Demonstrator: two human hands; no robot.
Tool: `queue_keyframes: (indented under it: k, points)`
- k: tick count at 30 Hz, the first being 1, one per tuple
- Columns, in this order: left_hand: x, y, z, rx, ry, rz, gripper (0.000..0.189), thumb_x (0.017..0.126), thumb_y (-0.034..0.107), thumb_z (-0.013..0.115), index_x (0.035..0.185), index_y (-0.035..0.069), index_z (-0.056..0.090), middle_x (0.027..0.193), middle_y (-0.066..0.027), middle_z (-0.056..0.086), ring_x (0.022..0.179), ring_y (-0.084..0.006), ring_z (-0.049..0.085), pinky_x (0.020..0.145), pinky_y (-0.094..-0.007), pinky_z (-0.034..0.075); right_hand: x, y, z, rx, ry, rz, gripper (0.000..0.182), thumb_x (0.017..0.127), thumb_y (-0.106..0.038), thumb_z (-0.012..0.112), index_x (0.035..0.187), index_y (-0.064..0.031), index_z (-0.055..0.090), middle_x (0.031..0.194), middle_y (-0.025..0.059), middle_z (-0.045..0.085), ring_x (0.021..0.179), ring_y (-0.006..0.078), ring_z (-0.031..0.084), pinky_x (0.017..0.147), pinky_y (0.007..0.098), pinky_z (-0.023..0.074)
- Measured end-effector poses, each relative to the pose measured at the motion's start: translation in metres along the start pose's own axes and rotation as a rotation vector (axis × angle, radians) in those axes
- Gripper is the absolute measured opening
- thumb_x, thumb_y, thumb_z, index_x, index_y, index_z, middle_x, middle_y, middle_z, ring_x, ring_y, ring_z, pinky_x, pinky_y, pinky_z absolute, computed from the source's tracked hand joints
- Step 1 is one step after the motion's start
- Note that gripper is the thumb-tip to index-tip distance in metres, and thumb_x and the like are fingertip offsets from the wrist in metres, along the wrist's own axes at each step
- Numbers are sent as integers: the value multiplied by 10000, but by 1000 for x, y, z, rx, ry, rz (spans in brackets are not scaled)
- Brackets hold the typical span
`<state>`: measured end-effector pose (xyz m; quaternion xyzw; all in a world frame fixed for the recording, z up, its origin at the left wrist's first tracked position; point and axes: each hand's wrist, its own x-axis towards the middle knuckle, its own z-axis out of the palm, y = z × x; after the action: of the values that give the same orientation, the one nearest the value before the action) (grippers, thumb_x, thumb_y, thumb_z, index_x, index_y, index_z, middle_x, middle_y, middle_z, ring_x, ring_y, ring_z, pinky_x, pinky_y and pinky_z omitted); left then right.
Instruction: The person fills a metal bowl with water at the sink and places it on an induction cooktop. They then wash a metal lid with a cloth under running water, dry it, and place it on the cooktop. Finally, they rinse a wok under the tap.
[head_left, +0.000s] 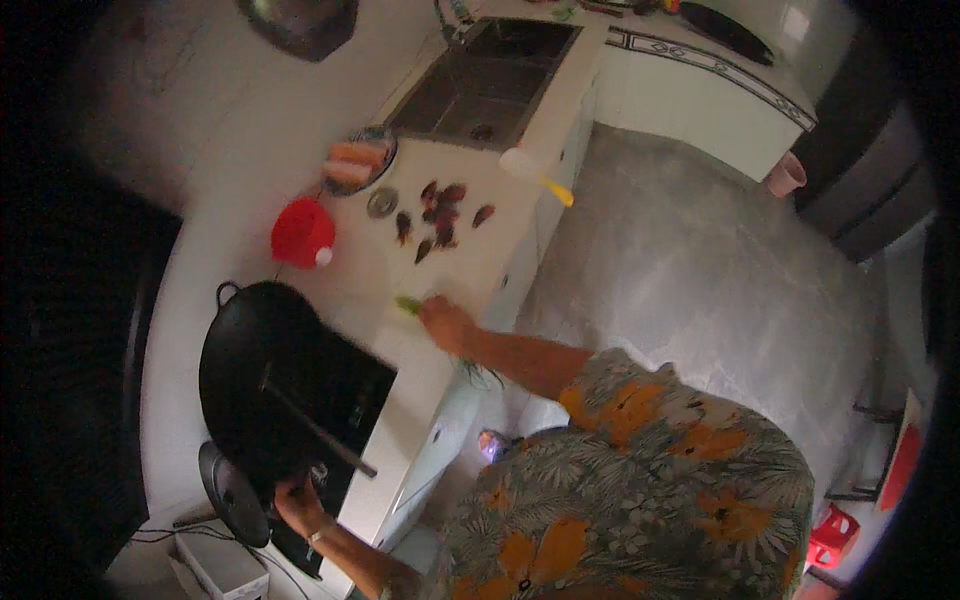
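My right hand (448, 324) is closed on a small green vegetable piece (407, 304) over the pale countertop (360, 300); thin green strands (480, 369) show below the wrist. At the near edge of a black wok (247, 360) on the stove, my left hand (298, 508) grips what looks like its loop handle, largely covered by the fingers. A long-handled utensil (322, 427) rests in the wok, its handle reaching past the rim. Several dark reddish pieces (448, 214), too blurred to name, lie scattered on the countertop.
Beyond the pieces are a small glass dish (382, 202), a plate of sausage-like food (358, 163) and a double sink (480, 90). A red container (302, 232) stands near the wall. A white scoop with a yellow handle (557, 192) overhangs the counter edge. A black lid (232, 491) is beside the wok.
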<state>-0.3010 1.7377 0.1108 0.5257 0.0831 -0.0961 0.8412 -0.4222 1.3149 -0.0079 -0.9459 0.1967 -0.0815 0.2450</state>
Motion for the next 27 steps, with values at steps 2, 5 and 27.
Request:
queue_keyframes:
  k: [2, 5, 27]
  points:
    - [-47, -4, 56, 59, -44, 46, 307, 623, 14, 544, 911, -74, 600, 980, -173, 604, 990, -279, 530, 961, -410, 366, 24, 28, 15, -185, 79, -109, 341, 778, -157, 526, 1062, 31, 509, 1024, 166, 496, 945, 298, 489, 760, 375, 485]
    - [-105, -9, 110, -24, -33, 156, 429, 622, 5, 529, 1041, -85, 550, 1057, -168, 585, 971, -246, 546, 939, -364, 396, 55, 28, -14, 32, 93, -90, 389, 729, -152, 577, 1053, 50, 503, 1032, 172, 503, 970, 308, 480, 797, 395, 467]
    - [-31, -299, 562, 44, -283, -139, 257, 621, 80, 506, 853, -6, 576, 851, -91, 602, 775, -221, 563, 681, -303, 478, 286, 598, -369, -101, 259, 53, 221, 676, -200, 629, 858, -75, 633, 896, 140, 613, 833, 343, 578, 736, 425, 472]
